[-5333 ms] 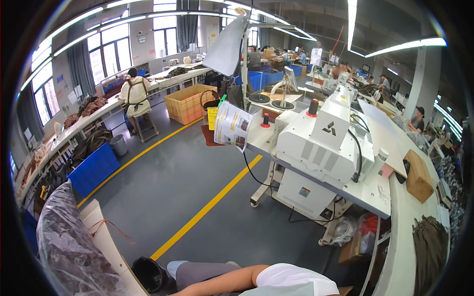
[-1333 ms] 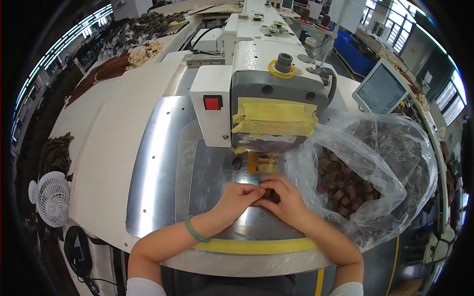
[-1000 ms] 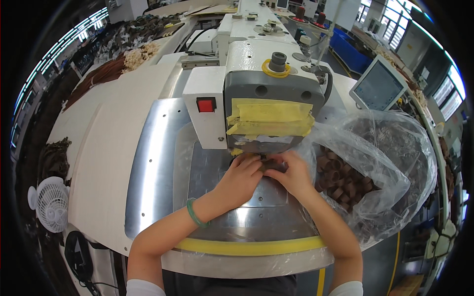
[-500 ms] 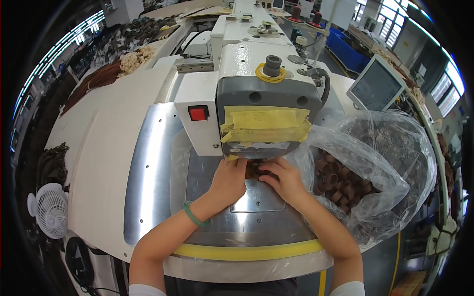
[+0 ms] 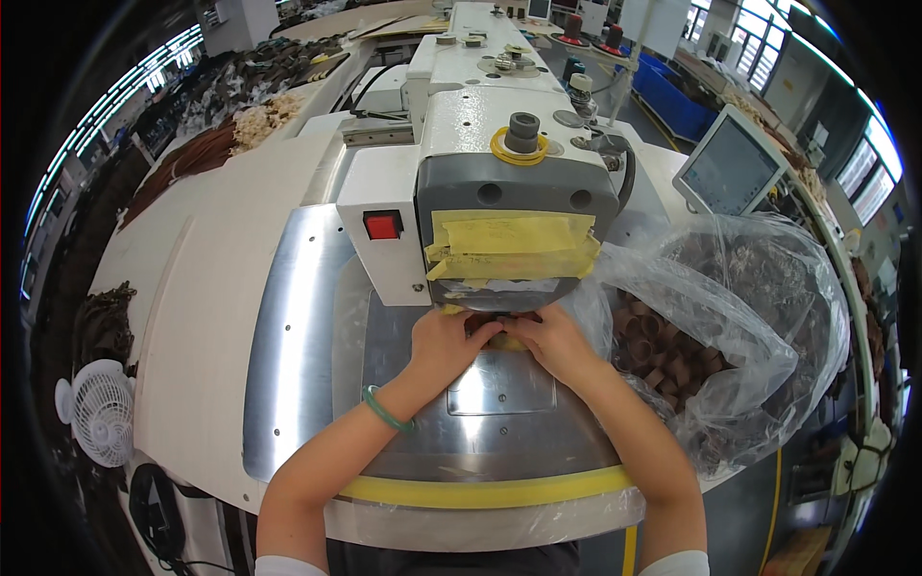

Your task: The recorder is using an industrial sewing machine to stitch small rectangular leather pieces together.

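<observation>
My left hand [image 5: 443,348] and my right hand [image 5: 548,343] meet beneath the head [image 5: 517,178] of a white and grey industrial sewing machine, thumbs almost touching. Their closed fingers grip a small dark brown piece [image 5: 494,324], mostly hidden by the fingers and machine head. A yellowish plate [image 5: 509,343] shows just below the fingertips, on the steel work plate [image 5: 499,432]. Yellow tape [image 5: 514,233] covers the head's front, and a red switch [image 5: 382,225] is on its white side box. A clear plastic bag [image 5: 759,288] of brown loops [image 5: 663,350] lies beside my right hand.
A tilted screen [image 5: 728,165] stands at right rear. A white fan [image 5: 101,411], a black cord bundle [image 5: 154,509] and dark fabric [image 5: 104,326] are at left. Piled material [image 5: 182,168] lines the back left. A blue bin [image 5: 677,101] and thread cones [image 5: 610,40] are farther back.
My view turned from the aisle to this machine. Since 1.3 seconds ago both hands moved forward under the machine head with the brown piece; over the last half second my left thumb swung rightward.
</observation>
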Action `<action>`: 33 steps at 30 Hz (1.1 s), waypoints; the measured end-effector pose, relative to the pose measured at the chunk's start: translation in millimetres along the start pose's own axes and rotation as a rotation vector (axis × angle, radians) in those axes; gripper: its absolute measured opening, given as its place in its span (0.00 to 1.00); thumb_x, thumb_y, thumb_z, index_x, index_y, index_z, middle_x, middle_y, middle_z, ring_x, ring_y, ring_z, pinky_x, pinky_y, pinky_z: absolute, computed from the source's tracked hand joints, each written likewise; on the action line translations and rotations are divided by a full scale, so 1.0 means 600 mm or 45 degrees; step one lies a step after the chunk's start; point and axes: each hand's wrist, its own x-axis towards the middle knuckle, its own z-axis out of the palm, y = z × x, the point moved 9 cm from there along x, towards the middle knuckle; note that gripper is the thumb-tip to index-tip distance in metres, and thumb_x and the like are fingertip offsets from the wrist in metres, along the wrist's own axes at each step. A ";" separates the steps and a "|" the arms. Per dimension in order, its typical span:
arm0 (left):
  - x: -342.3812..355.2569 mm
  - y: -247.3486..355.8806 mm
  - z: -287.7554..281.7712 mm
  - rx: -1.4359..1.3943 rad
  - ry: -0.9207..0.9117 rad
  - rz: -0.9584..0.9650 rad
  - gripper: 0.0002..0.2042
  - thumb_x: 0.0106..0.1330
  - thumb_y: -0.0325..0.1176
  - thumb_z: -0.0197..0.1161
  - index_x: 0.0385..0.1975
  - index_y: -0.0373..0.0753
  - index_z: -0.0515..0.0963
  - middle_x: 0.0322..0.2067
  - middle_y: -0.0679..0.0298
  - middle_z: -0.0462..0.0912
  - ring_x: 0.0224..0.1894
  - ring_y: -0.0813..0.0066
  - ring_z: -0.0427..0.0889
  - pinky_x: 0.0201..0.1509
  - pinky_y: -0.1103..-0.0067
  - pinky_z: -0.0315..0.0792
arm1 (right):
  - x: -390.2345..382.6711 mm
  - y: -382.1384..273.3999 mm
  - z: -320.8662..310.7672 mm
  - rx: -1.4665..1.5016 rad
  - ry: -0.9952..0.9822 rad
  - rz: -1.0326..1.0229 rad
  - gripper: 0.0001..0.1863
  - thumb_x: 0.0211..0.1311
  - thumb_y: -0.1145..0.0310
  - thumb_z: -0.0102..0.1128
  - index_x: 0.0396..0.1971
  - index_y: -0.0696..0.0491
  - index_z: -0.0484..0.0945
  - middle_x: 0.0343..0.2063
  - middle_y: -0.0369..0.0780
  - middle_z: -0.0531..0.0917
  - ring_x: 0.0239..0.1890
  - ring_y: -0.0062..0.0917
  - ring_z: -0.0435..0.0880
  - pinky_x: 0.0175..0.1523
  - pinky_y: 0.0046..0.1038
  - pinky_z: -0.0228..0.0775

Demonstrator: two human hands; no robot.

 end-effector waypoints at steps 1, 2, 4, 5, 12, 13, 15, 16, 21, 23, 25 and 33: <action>0.001 -0.005 0.000 -0.032 -0.014 -0.032 0.11 0.49 0.42 0.64 0.25 0.41 0.80 0.19 0.64 0.79 0.24 0.66 0.78 0.28 0.74 0.71 | 0.003 -0.003 -0.002 -0.016 0.046 -0.019 0.09 0.45 0.72 0.61 0.31 0.51 0.80 0.30 0.41 0.73 0.34 0.33 0.74 0.38 0.29 0.69; 0.002 -0.009 0.001 -0.063 -0.029 -0.064 0.10 0.49 0.41 0.64 0.24 0.42 0.80 0.19 0.65 0.79 0.24 0.64 0.78 0.28 0.74 0.71 | 0.004 -0.005 -0.004 -0.032 0.092 -0.036 0.09 0.45 0.72 0.62 0.30 0.51 0.80 0.30 0.41 0.73 0.33 0.32 0.74 0.37 0.29 0.69; 0.003 -0.012 0.002 -0.071 -0.032 -0.096 0.10 0.48 0.41 0.64 0.24 0.42 0.80 0.19 0.64 0.79 0.24 0.64 0.78 0.29 0.74 0.71 | 0.004 0.003 -0.002 0.017 0.132 0.013 0.09 0.44 0.72 0.63 0.29 0.51 0.81 0.30 0.40 0.73 0.33 0.32 0.75 0.37 0.28 0.69; 0.002 -0.015 0.001 -0.080 -0.033 -0.127 0.09 0.48 0.40 0.64 0.24 0.42 0.80 0.20 0.64 0.79 0.25 0.64 0.78 0.29 0.74 0.71 | 0.003 0.009 -0.005 0.064 0.173 0.061 0.08 0.44 0.72 0.63 0.28 0.51 0.81 0.29 0.40 0.73 0.32 0.32 0.75 0.36 0.28 0.69; -0.003 -0.008 -0.001 -0.020 -0.039 -0.189 0.09 0.48 0.38 0.64 0.25 0.41 0.80 0.23 0.62 0.79 0.29 0.62 0.78 0.31 0.72 0.70 | 0.008 0.034 -0.009 0.225 0.082 0.532 0.08 0.41 0.72 0.65 0.25 0.55 0.81 0.24 0.41 0.77 0.26 0.31 0.78 0.32 0.29 0.70; -0.004 -0.007 -0.001 -0.022 -0.003 -0.166 0.09 0.48 0.38 0.64 0.25 0.41 0.80 0.23 0.61 0.79 0.29 0.62 0.77 0.32 0.72 0.70 | 0.007 0.045 -0.009 0.214 0.050 0.649 0.08 0.40 0.71 0.66 0.24 0.55 0.80 0.23 0.42 0.77 0.24 0.32 0.78 0.31 0.29 0.69; -0.004 -0.004 -0.002 -0.026 0.030 -0.146 0.09 0.48 0.38 0.64 0.26 0.41 0.80 0.24 0.61 0.79 0.29 0.61 0.77 0.32 0.72 0.70 | 0.000 0.054 -0.010 0.202 0.016 0.769 0.09 0.39 0.70 0.66 0.23 0.56 0.80 0.22 0.42 0.78 0.23 0.33 0.78 0.30 0.29 0.69; -0.002 -0.003 -0.003 -0.033 0.039 -0.150 0.09 0.48 0.38 0.63 0.26 0.41 0.81 0.24 0.61 0.79 0.29 0.61 0.77 0.32 0.72 0.70 | 0.001 0.052 -0.012 0.180 0.020 0.759 0.08 0.39 0.70 0.66 0.23 0.57 0.80 0.22 0.42 0.78 0.23 0.33 0.78 0.30 0.29 0.69; -0.007 -0.007 -0.004 -0.025 0.066 -0.192 0.08 0.49 0.39 0.63 0.25 0.42 0.81 0.24 0.60 0.79 0.29 0.61 0.77 0.32 0.72 0.70 | 0.002 0.042 -0.014 0.147 0.069 0.663 0.08 0.40 0.70 0.65 0.22 0.56 0.80 0.22 0.42 0.78 0.24 0.34 0.78 0.30 0.29 0.69; -0.006 0.000 -0.001 0.038 0.039 -0.150 0.08 0.50 0.38 0.62 0.24 0.42 0.82 0.25 0.61 0.79 0.28 0.60 0.77 0.31 0.72 0.70 | 0.007 0.039 -0.014 0.147 0.034 0.598 0.07 0.41 0.70 0.65 0.21 0.56 0.80 0.23 0.42 0.78 0.24 0.34 0.78 0.31 0.30 0.69; -0.005 0.008 -0.001 0.092 0.034 -0.111 0.07 0.50 0.38 0.62 0.24 0.42 0.82 0.24 0.61 0.79 0.28 0.60 0.77 0.31 0.72 0.70 | 0.008 0.043 -0.013 0.170 0.014 0.605 0.07 0.41 0.70 0.65 0.22 0.56 0.80 0.23 0.42 0.78 0.25 0.34 0.79 0.31 0.30 0.69; -0.006 0.020 0.001 0.158 0.103 0.055 0.06 0.50 0.37 0.62 0.25 0.44 0.81 0.23 0.63 0.78 0.29 0.62 0.75 0.33 0.72 0.69 | -0.002 0.046 -0.013 0.178 0.043 0.657 0.07 0.42 0.70 0.64 0.22 0.56 0.80 0.23 0.43 0.77 0.25 0.35 0.78 0.31 0.30 0.69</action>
